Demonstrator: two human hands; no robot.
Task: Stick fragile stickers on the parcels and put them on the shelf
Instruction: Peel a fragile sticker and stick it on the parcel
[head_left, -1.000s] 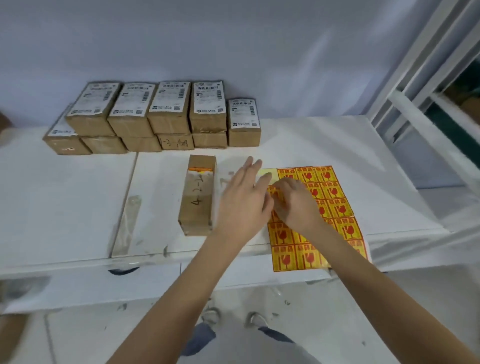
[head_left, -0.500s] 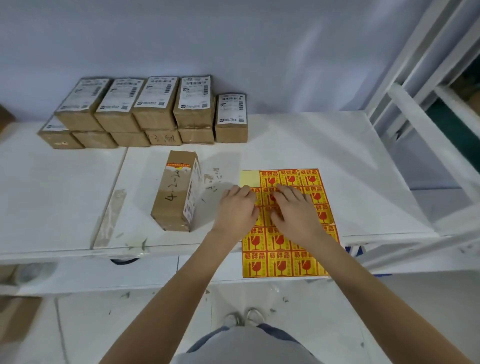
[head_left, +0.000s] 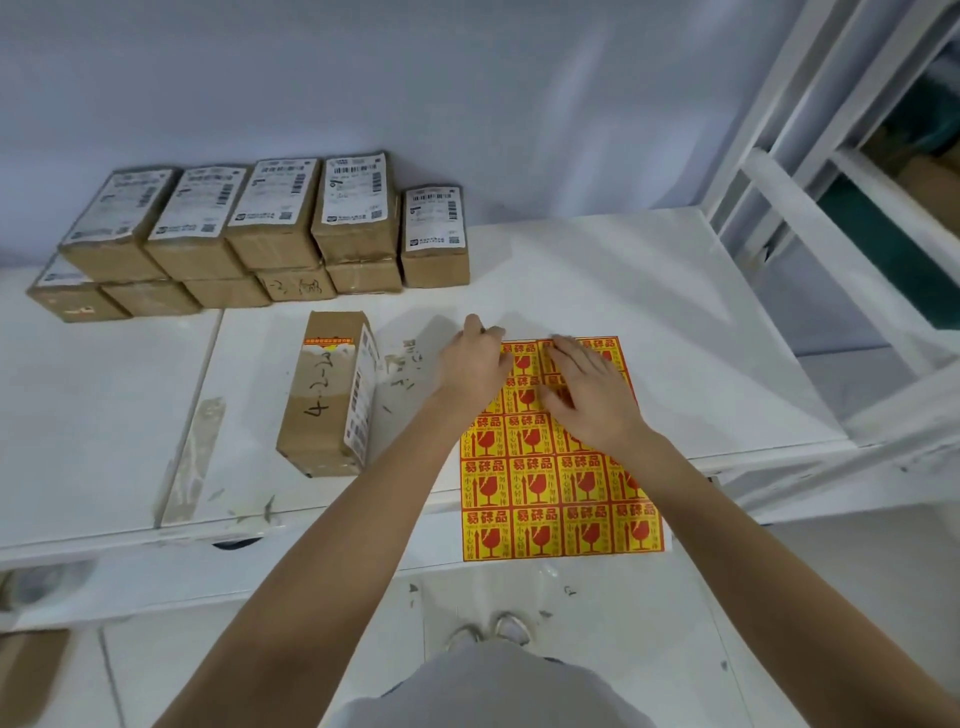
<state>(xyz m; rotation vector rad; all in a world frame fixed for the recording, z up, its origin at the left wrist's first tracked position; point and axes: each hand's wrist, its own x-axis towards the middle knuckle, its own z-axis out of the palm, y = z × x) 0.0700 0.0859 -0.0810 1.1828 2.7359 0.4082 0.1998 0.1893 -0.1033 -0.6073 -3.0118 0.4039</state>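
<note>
Resting flat on the sticker sheet (head_left: 561, 499), right hand (head_left: 592, 395) lay open; left hand (head_left: 475, 364) pinched its top-left corner, beside one parcel (head_left: 327, 395).

Counts from the head view:

- Parcels, brown cardboard: 11 visible. 10 in the stack at the back wall (head_left: 270, 234): 5 along the bottom row, 4 on top of those, 1 (head_left: 435, 236) at the right end. Plus 1 lone parcel (head_left: 330, 392) lying nearer the table's front edge, marked "4-2-2".
- Sticker sheets: 1, yellow and red (head_left: 561, 483). 4 columns; 3 full rows visible below the hands, upper rows partly covered, so no total count.
- Hands: 2, left hand (head_left: 475, 366) and right hand (head_left: 592, 395).
- White tables: 1 (head_left: 649, 291).
- White shelf frames: 1 (head_left: 810, 171).
- Shoes: 2 (head_left: 488, 631).
</note>
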